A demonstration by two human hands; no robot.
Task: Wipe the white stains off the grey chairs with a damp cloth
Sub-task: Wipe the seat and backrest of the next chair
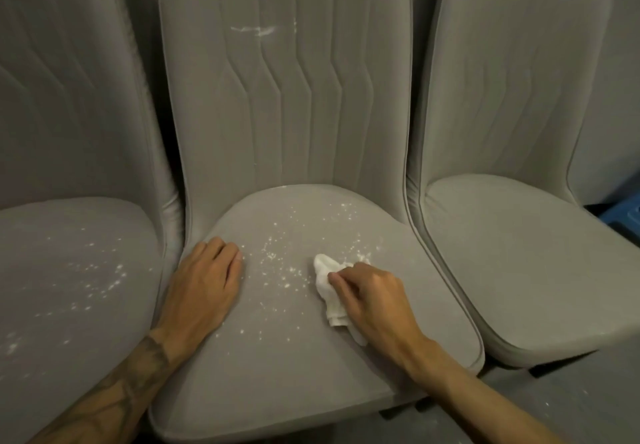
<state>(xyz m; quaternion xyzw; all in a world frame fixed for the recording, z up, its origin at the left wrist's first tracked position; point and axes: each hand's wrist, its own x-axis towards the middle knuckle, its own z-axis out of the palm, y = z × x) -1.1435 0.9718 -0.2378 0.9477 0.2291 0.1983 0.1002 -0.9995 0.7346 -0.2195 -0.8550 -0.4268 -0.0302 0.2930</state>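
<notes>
We've got the white cloth (330, 291) bunched up on the seat of the middle chair (294, 357), right of centre, pressed down under the right hand (375, 301). The fingers (337, 279) of that hand are curled closed over the cloth, thumb and fingertips pinching the wad, with a bit of it poking out in front of the hand and a tail trailing back under the palm.

The white stains (280, 267) are scattered as specks and flecks across the seat just left of the cloth and further back towards the backrest (some sit right beside the cloth's front edge). There's also a white smear (256, 30) high up on the middle backrest, with a few dots next to it.

Our left hand (204, 287) lies flat on the left edge of the same seat, fingers together and stretched out, holding nothing. The forearm behind it has a dark tattoo.

The left chair (69, 270) has its own spray of white specks on the seat. The right chair (519, 263) looks mostly clean from here. Something blue (623, 215) peeks out past the right chair, can't tell what it is. No labels or writing readable anywhere.
</notes>
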